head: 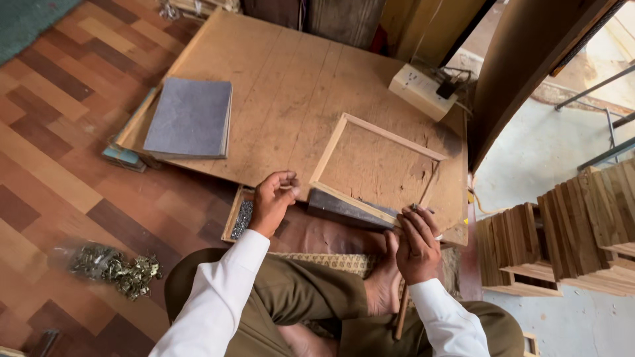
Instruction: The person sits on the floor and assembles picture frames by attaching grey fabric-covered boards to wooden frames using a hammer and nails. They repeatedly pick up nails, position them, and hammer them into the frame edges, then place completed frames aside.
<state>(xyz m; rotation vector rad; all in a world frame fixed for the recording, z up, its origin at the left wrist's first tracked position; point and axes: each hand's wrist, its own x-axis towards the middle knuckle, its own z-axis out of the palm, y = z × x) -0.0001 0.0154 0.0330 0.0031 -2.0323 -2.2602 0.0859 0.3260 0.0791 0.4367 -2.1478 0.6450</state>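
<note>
A light wooden frame [329, 153] lies on a large plywood board [284, 79]. Its near rail rests on a dark block [344, 209]. My right hand [417, 241] grips the frame's near right corner, with a small metal piece at the fingertips. My left hand [272, 201] hovers above a small wooden tray of small metal pieces [242, 219], with the fingers pinched together on something too small to make out. A wooden handle [401, 317] pokes out below my right wrist.
A grey pad of sheets [190, 118] lies on the board's left side. A white power strip [421, 90] sits at the board's far right corner. A plastic bag of metal hardware [112, 266] is on the parquet floor. Stacks of wooden frames [569, 231] stand at the right.
</note>
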